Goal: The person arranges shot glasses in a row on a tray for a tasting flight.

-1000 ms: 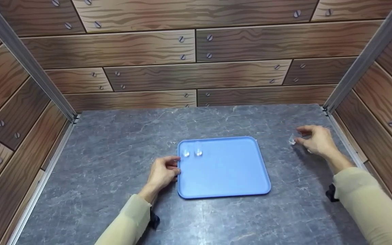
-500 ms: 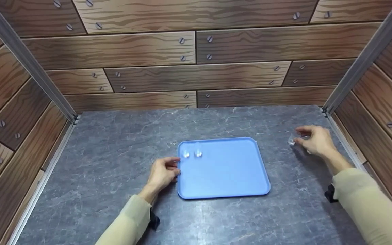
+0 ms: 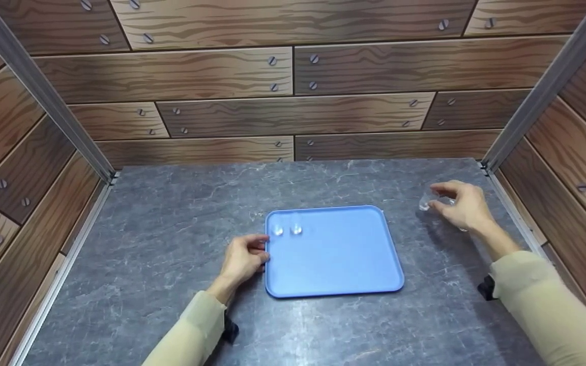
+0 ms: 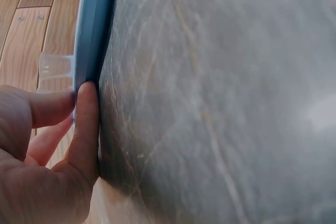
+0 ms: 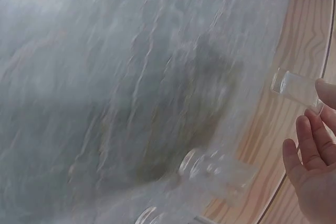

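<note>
A blue tray (image 3: 344,259) lies on the table, two clear shot glasses standing at its back left, one (image 3: 277,230) beside the other (image 3: 296,229). My left hand (image 3: 242,259) holds the tray's left edge; the left wrist view shows fingers and thumb (image 4: 50,109) pinching the rim, with a clear glass (image 4: 56,65) beyond it. At the right, my right hand (image 3: 466,206) grips another clear shot glass (image 3: 425,202) between thumb and fingers. In the right wrist view this glass (image 5: 298,86) is pinched near one end, its thick base pointing away from the hand.
More clear glasses, one (image 5: 210,169) and another (image 5: 149,214), stand on the table beneath my right hand, mostly hidden in the head view. Wood-patterned walls (image 3: 293,117) and metal corner posts (image 3: 542,86) enclose the grey marbled table (image 3: 171,213).
My right hand has moved a little left and away from me with the shot glass, which now shows more. The left hand and the tray have stayed put.
</note>
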A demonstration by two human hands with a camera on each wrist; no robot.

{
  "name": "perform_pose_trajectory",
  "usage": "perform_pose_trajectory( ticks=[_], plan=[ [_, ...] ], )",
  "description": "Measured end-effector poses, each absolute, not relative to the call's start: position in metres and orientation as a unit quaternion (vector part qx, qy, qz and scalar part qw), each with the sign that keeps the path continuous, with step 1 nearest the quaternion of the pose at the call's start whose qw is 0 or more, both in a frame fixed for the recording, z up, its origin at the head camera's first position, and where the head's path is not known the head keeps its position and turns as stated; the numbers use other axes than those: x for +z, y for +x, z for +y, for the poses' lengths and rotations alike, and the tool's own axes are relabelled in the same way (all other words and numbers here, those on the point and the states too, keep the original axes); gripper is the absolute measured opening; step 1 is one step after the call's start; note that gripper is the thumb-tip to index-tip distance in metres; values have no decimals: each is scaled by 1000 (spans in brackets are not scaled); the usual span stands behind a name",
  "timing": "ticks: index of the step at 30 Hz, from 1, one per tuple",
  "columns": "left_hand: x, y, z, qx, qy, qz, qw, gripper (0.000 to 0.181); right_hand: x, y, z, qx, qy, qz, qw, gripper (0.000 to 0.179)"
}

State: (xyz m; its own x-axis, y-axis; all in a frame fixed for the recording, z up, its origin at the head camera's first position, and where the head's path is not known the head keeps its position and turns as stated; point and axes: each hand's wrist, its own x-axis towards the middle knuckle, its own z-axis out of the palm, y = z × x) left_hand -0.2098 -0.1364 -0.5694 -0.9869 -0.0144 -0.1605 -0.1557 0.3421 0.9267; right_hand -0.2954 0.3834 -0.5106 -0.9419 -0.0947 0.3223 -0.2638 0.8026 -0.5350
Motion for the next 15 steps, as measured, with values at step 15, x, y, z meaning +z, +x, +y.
perform_pose_trajectory(
  ticks=[15],
  plan=[
    [-570, -211, -137, 570, -48, 818, 59, 45, -503, -293, 340, 347, 150, -917, 132, 37]
  ],
)
